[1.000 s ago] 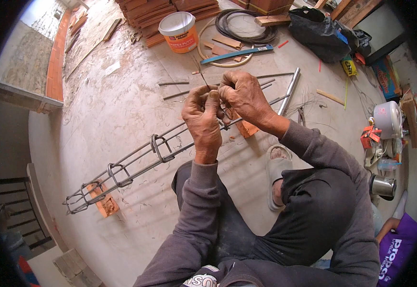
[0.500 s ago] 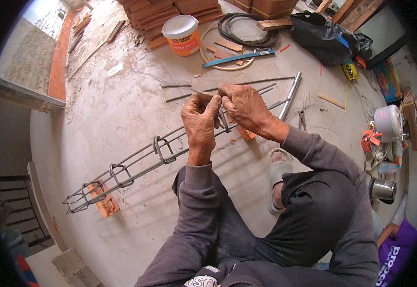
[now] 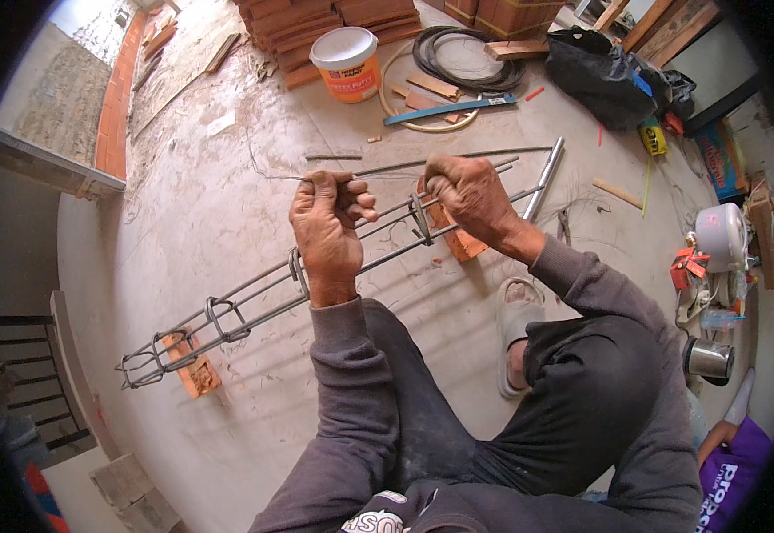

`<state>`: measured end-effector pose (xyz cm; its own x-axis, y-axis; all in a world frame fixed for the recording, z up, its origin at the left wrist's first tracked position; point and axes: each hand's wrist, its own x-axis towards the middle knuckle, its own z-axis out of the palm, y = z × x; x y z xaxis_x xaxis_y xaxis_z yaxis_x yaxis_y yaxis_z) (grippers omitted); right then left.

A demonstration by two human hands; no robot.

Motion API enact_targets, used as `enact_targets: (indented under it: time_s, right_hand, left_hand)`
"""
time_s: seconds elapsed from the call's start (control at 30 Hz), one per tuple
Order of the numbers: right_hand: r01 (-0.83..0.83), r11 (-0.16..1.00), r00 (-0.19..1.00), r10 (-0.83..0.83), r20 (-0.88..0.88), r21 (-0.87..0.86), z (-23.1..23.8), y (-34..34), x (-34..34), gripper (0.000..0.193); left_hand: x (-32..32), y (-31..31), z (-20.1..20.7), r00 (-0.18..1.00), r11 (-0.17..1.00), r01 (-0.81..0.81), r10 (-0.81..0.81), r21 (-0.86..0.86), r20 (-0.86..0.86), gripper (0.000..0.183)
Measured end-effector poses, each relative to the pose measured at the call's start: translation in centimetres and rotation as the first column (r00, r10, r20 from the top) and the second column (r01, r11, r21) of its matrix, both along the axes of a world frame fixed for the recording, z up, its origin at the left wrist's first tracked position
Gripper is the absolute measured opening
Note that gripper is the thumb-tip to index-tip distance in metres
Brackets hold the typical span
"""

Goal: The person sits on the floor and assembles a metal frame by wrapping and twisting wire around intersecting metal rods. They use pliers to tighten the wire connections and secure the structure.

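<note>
A long rebar cage [image 3: 254,306] lies across the concrete floor [image 3: 183,204], propped on broken brick pieces [image 3: 193,373], running from the lower left up towards a steel pipe [image 3: 545,178] at the right. Several bent stirrups already ring the bars: three or so near the left end, one by the person's left wrist, and another stirrup [image 3: 420,219] between the hands.

The left hand [image 3: 325,226] is closed into a loose fist above the cage, pinching one end of a thin tie wire [image 3: 387,174]; the right hand [image 3: 467,191] is clenched round the other end, so the strand stretches taut between them. Neither hand touches the bars themselves.

To my eye the work sits somewhere in the middle: stirrups are spaced along the cage, yet the stretch towards the pipe looks bare, and this wire is not yet wrapped on any joint. A white bucket [image 3: 345,62] and coiled hose [image 3: 458,53] wait well apart behind.
</note>
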<state>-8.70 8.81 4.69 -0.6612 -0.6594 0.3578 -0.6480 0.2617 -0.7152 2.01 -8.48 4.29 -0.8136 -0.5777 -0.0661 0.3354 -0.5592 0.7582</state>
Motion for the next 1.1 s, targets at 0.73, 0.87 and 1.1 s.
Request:
enact_targets:
  time_s: [0.73, 0.87, 1.1]
  right_hand:
    - [0.47, 0.791, 0.444, 0.172, 0.879, -0.392, 2.8, 1.7, -2.1, 0.015]
    - [0.354, 0.908, 0.705, -0.103, 0.702, -0.222, 2.8, 2.2, -2.7, 0.018]
    - [0.131, 0.991, 0.991, -0.132, 0.014, 0.042, 1.5, 0.8, -1.2, 0.015]
  left_hand:
    - [-2.9, 8.9, -1.6, 0.948, 0.938, 0.303, -0.278, -0.17, 0.154, 0.024]
    - [-2.7, 6.7, -1.7, 0.951, 0.961, 0.274, -0.265, -0.033, 0.159, 0.025]
    - [-2.6, 6.9, -2.4, 0.955, 0.953, 0.297, -0.296, 0.066, -0.019, 0.019]
